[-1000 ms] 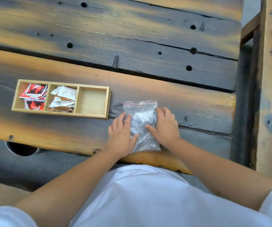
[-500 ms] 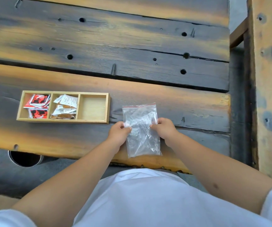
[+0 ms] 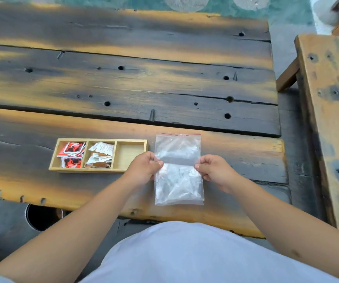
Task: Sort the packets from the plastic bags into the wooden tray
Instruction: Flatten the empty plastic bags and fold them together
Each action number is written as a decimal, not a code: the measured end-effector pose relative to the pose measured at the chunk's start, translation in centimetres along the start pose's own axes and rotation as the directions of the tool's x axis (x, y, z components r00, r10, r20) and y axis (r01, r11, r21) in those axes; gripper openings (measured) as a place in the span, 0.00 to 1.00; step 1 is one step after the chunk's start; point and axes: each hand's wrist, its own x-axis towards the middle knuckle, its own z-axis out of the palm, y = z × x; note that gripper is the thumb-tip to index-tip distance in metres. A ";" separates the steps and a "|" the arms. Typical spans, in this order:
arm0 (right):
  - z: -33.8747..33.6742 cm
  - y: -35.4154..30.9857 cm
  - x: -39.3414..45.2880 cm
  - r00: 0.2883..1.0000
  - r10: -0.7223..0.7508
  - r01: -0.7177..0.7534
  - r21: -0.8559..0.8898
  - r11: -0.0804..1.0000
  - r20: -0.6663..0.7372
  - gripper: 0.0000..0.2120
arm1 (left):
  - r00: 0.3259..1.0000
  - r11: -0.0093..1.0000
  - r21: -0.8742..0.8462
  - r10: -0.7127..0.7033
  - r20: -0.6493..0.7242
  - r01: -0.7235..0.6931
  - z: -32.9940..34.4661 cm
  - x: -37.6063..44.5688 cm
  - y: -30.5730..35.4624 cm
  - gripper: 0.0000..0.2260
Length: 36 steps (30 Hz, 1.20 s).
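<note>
Both hands pinch a clear plastic bag (image 3: 178,170) by its side edges, left hand (image 3: 144,168) and right hand (image 3: 215,170) closed on thin, crinkly film, probably to lift and open it. White packets (image 3: 176,180) show dimly inside. It sits near the bench's (image 3: 246,152) front edge, just beside the wooden tray (image 3: 103,170), whose right compartment lies bare.
</note>
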 end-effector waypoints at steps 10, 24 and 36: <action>-0.5 -2.5 -4.2 0.990 -0.136 0.118 0.389 0.914 0.020 0.10 | 0.990 0.973 -0.218 0.100 0.097 -0.077 -1.1 -1.8 3.7 0.07; -0.2 -5.8 -7.4 0.945 -0.317 0.308 0.561 0.769 -0.084 0.15 | 0.937 0.889 -0.332 0.347 0.040 -0.316 -2.1 -6.1 7.9 0.14; 4.5 -4.7 -6.5 0.979 -0.201 0.174 0.439 0.882 0.016 0.09 | 0.951 0.883 -0.353 0.292 -0.099 -0.308 -2.7 -7.4 4.8 0.20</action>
